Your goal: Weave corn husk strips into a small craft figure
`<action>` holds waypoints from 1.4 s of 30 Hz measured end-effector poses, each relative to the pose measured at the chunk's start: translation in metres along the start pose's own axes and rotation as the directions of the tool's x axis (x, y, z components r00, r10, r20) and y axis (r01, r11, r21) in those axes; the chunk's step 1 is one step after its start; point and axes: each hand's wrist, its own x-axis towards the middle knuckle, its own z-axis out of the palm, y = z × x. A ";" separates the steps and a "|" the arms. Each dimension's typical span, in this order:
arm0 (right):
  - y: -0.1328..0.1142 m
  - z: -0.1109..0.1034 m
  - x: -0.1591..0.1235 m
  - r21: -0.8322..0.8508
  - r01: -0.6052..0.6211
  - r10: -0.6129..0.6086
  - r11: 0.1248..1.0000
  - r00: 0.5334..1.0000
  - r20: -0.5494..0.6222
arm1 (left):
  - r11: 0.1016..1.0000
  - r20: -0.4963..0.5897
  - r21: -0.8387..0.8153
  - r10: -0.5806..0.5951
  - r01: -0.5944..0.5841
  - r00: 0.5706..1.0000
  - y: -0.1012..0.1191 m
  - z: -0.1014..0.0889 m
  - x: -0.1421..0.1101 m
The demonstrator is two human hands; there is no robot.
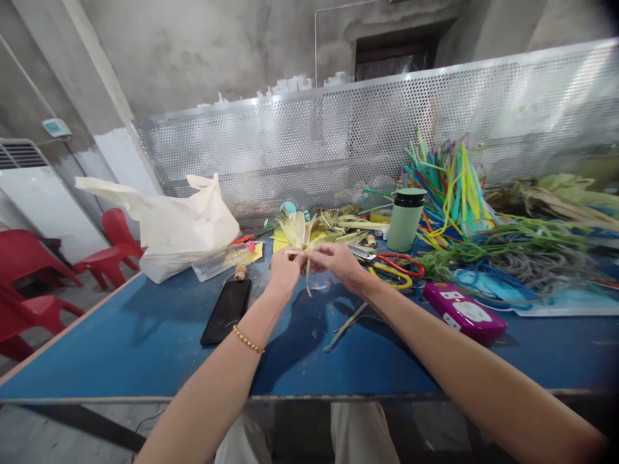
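Observation:
Both hands meet over the blue table, pinching the base of a flower-like bundle of pale corn husk (296, 227). My left hand (286, 267) is closed on it from the left, and my right hand (334, 259) grips the same base from the right with thumb and forefinger. The broad husk pieces fan upward above the fingers, and a thin strip hangs below them. Exactly what lies between the fingertips is hidden. Scissors with red handles (401, 263) lie just right of my right hand, beside a yellow-handled pair (393, 277). Loose husk strips (344, 327) rest under my right forearm.
On the left of the blue table (159, 361) are a white plastic bag (186, 222), a clear bottle (220, 263) and a black phone (226, 312). To the right stand a green flask (406, 220), a purple box (464, 310), coloured strips (459, 187) and tangled green cords (512, 241).

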 end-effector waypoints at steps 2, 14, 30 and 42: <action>0.001 0.001 0.000 -0.017 0.038 -0.038 0.999 0.999 -0.003 | 1.000 -0.024 0.021 0.013 -0.013 1.000 0.001 0.001 -0.001; 0.001 0.005 0.002 0.123 0.040 -0.034 0.992 0.998 -0.053 | 0.967 -0.026 -0.231 -0.112 0.103 0.993 0.000 0.008 -0.003; 0.005 -0.001 0.004 0.122 0.008 -0.009 0.993 1.000 0.005 | 0.975 0.173 -0.195 -0.074 0.107 0.982 -0.001 -0.005 0.002; -0.003 0.000 -0.006 0.026 -0.031 0.030 0.999 0.999 0.024 | 0.970 0.249 -0.176 -0.122 0.169 0.961 -0.004 -0.013 0.006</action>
